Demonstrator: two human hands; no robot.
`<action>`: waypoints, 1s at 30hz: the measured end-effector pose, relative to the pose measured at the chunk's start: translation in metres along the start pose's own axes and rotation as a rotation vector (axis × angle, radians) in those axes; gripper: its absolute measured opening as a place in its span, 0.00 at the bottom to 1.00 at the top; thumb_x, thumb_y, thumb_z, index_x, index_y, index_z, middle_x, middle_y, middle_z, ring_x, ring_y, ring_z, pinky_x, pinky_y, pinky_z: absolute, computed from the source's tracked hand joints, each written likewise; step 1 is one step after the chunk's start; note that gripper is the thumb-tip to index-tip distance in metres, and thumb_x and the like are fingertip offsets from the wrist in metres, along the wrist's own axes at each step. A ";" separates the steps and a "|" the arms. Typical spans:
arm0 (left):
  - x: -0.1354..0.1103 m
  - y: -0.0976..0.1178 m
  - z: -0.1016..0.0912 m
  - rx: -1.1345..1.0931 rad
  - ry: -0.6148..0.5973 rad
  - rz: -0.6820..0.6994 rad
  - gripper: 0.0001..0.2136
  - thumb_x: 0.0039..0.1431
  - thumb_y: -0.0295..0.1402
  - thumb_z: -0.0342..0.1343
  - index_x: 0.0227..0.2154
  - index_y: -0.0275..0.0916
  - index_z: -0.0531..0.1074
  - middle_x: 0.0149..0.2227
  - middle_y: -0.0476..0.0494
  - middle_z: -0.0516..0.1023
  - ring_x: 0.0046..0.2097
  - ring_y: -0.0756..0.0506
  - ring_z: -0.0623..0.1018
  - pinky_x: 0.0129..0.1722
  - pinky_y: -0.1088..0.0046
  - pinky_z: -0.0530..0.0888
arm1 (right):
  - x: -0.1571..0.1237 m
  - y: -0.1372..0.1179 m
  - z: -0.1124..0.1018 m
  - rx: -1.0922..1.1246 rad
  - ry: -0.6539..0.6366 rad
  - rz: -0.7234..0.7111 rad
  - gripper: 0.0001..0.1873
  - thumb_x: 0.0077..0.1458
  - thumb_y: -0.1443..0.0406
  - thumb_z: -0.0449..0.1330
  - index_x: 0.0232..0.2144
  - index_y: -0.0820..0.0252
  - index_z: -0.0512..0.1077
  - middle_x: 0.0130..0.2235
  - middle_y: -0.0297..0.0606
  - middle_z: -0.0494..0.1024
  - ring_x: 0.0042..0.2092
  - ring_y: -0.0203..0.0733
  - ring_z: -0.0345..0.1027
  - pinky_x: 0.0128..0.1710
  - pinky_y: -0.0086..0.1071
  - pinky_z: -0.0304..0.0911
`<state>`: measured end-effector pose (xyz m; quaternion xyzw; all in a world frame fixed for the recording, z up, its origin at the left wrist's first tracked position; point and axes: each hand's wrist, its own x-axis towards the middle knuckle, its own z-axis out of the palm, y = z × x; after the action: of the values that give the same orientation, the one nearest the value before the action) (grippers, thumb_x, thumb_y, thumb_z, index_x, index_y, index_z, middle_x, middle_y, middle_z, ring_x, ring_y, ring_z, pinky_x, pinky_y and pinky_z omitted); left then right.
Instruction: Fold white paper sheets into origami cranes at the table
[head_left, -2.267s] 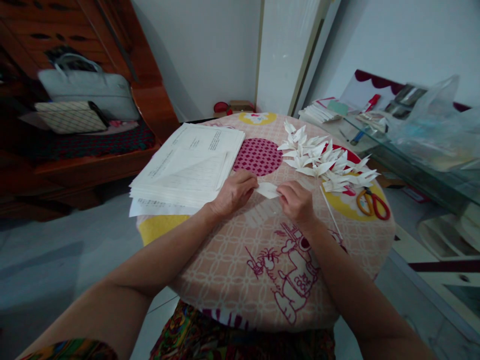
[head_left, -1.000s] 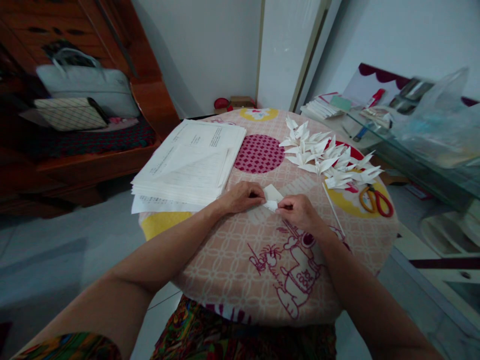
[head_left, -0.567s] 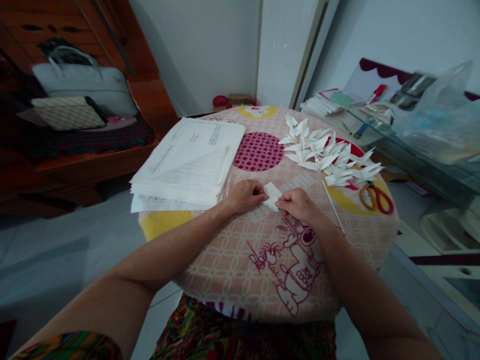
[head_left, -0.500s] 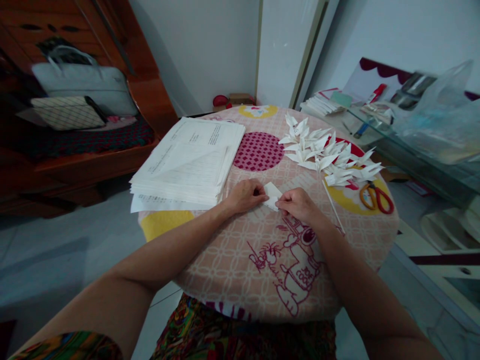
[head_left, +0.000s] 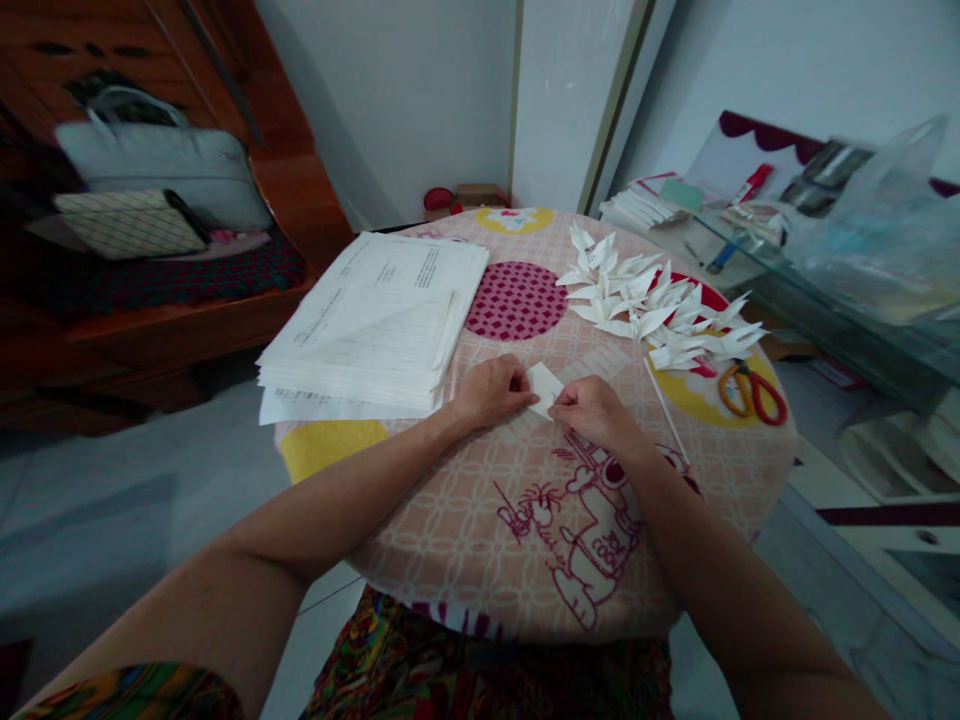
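Between my hands, just above the tablecloth, is a small piece of folded white paper [head_left: 544,384]. My left hand [head_left: 495,390] pinches its left edge, thumb and fingers together. The fingertips of my right hand [head_left: 592,408] grip its lower right edge. To the right behind it lies a group of folded paper cranes [head_left: 652,300], several of them with pointed wings. A thick stack of printed paper sheets [head_left: 367,320] rests to the left of my left hand, one sheet's corner turned over. Scissors [head_left: 752,392] with red and yellow handles lie near the table's right edge.
A thin white stick [head_left: 666,412] lies right of my right hand on the round table's patterned cloth [head_left: 450,540]. Past the table's right side stands a glass shelf [head_left: 840,345] with a plastic bag [head_left: 877,240]. A wooden seat [head_left: 292,190] with bags is at the left.
Both hands keep their grip on the folded paper, with barely any finger movement. The whole view has shifted slightly.
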<state>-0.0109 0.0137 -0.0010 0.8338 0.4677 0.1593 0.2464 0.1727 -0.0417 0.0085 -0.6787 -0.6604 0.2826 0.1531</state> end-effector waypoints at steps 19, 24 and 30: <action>0.004 0.001 0.002 0.028 0.035 0.010 0.09 0.52 0.35 0.66 0.24 0.36 0.76 0.31 0.44 0.78 0.34 0.47 0.75 0.36 0.71 0.70 | -0.002 -0.009 0.002 -0.066 0.053 0.066 0.07 0.49 0.68 0.64 0.22 0.62 0.79 0.18 0.38 0.76 0.21 0.36 0.66 0.24 0.29 0.54; 0.004 0.002 0.003 0.031 0.017 -0.019 0.09 0.52 0.35 0.67 0.24 0.35 0.76 0.32 0.43 0.78 0.34 0.46 0.75 0.36 0.70 0.70 | -0.003 -0.004 0.003 -0.024 0.079 0.077 0.06 0.49 0.66 0.65 0.23 0.62 0.79 0.20 0.38 0.77 0.23 0.37 0.68 0.25 0.29 0.56; 0.004 0.003 0.003 0.029 0.025 -0.030 0.09 0.51 0.35 0.68 0.24 0.35 0.76 0.31 0.43 0.78 0.33 0.46 0.75 0.36 0.69 0.71 | -0.008 0.003 0.009 -0.003 0.186 0.032 0.06 0.47 0.64 0.66 0.22 0.60 0.76 0.21 0.35 0.76 0.24 0.37 0.67 0.26 0.29 0.55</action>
<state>-0.0055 0.0153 -0.0015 0.8281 0.4855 0.1594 0.2307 0.1703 -0.0513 0.0007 -0.7126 -0.6329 0.2196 0.2083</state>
